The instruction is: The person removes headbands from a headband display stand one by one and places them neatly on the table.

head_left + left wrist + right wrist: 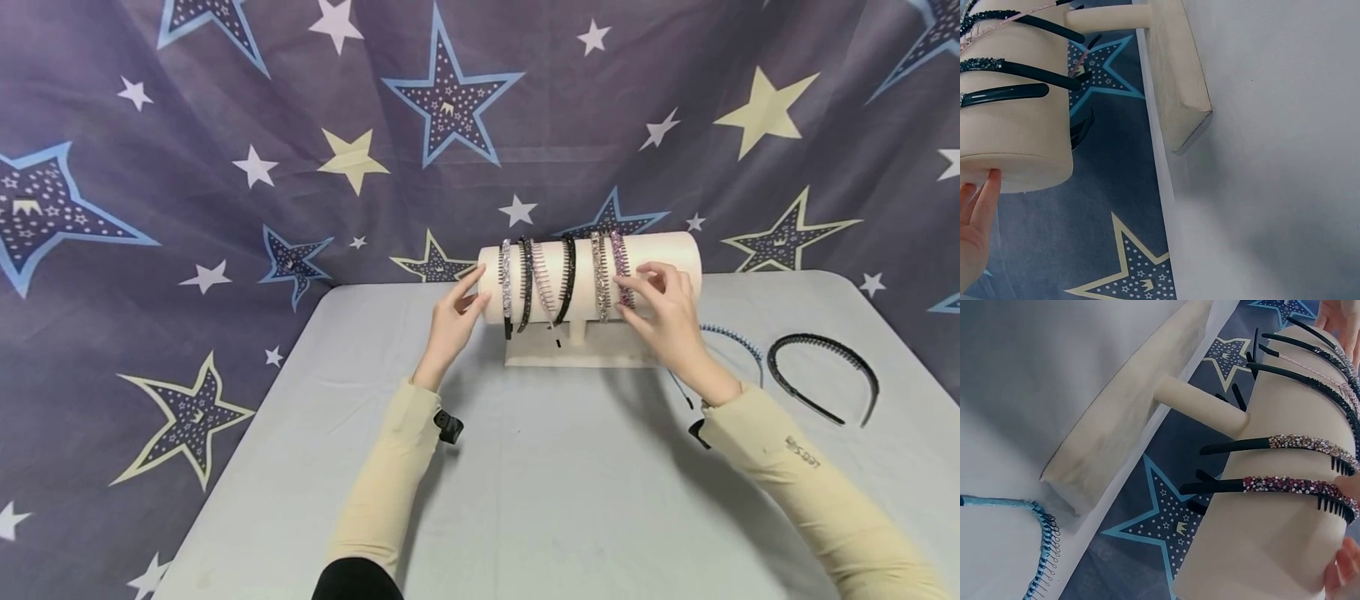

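A cream padded roll point(663, 258) on a post and flat base point(540, 354) carries several toothed headbands. My left hand point(452, 321) is at the roll's left end, its straight fingertips touching the end face. On the right, my right hand point(670, 317) pinches a purple-pink glittery headband point(1272, 484) with thumb and index finger. Beside that one is a gold-silver glittery headband point(1307, 444). Farther left come a black headband point(568, 275), a thin pink headband point(542, 275), a dark beaded headband point(527, 283) and a silver glittery headband point(506, 275).
On the grey-white table point(525, 483), right of the stand, lie a blue headband point(738, 340) partly behind my right wrist and a black headband point(832, 346). A star-printed cloth point(300, 108) hangs right behind the table.
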A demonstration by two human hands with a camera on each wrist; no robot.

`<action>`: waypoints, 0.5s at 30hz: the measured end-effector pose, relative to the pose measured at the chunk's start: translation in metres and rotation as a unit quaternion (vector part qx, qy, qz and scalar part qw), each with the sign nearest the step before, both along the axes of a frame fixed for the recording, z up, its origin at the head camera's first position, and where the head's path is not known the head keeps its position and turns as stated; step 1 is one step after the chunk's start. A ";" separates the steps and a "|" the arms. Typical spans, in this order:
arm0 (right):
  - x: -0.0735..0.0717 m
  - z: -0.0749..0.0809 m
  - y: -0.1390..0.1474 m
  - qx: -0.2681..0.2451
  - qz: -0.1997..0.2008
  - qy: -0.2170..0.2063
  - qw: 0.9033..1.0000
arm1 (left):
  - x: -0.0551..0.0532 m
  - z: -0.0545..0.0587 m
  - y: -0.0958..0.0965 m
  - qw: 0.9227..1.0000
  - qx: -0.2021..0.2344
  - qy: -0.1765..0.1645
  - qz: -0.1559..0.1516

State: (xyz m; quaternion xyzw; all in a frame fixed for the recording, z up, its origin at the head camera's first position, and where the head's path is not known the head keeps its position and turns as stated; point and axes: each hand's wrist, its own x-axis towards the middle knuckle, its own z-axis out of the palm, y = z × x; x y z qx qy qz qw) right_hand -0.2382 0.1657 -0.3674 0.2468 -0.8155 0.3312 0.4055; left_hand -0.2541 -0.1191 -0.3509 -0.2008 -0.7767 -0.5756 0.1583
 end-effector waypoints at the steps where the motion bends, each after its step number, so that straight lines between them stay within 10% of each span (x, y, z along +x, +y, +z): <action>1: 0.000 0.000 0.000 0.001 0.001 0.002 1.000 | 0.000 0.000 0.000 1.000 0.002 -0.001 0.000; 15: 0.004 0.004 0.003 0.018 -0.001 -0.008 1.000 | 0.001 0.001 0.000 1.000 0.001 -0.012 0.002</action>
